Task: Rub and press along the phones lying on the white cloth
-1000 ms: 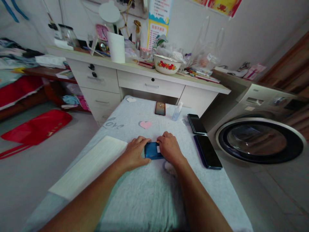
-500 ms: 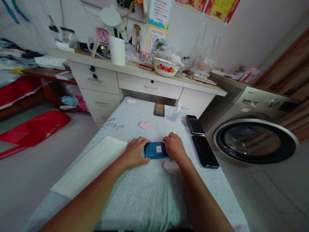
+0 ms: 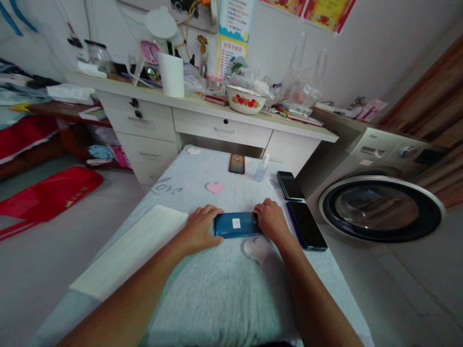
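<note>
A blue smartphone lies back up on the cloth-covered table, with a small white square label on its back. My left hand grips its left end, fingers at the far corner and thumb at the near corner. Round the right end, my right hand is closed with bent fingers at the far corner; its thumb is hidden. Two dark phones, one smaller and one larger, lie to the right. A brown phone and a clear spray bottle are farther back.
A long pale strip lies along the table's left side. Behind the table stands a white desk with a flowered bowl and a paper roll. A washing machine is at the right, a red bag on the floor.
My right hand has slid right along the blue smartphone, so more of its back shows. My left hand stays at the left end. The whole view has shifted slightly.
</note>
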Demonstrator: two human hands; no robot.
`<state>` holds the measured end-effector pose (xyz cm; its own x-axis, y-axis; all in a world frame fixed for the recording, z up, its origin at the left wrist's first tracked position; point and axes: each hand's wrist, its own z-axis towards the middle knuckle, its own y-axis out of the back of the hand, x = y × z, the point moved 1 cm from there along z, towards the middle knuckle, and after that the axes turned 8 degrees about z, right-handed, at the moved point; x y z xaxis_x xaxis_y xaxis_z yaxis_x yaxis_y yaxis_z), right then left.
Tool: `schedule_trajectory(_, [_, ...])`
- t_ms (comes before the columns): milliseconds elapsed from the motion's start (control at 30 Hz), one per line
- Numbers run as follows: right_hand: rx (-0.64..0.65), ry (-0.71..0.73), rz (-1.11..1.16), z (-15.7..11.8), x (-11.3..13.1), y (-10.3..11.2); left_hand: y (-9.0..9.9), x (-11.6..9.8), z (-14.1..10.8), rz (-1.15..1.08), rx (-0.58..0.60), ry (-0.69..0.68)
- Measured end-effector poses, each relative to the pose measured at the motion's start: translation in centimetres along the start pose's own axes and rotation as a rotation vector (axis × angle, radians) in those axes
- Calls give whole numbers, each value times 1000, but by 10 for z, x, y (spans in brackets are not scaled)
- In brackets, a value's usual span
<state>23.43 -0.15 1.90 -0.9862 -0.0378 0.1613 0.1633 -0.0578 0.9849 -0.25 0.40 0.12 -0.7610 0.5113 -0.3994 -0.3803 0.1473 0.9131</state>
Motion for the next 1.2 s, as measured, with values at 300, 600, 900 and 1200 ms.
schedule_trajectory(300, [-39,22,70,-2,8,-3,1,0,0,-3,16,22])
schedule_trajectory(600, [-32,104,112,1,26,-8,0,1,-1,-14,8,21])
schedule_trajectory(900, [-41,204,140,-2,42,-12,-1,-2,0,-143,20,36])
schedule_trajectory(1200, [-34,219,166,-2,46,-12,-4,-2,-1,-243,-24,13])
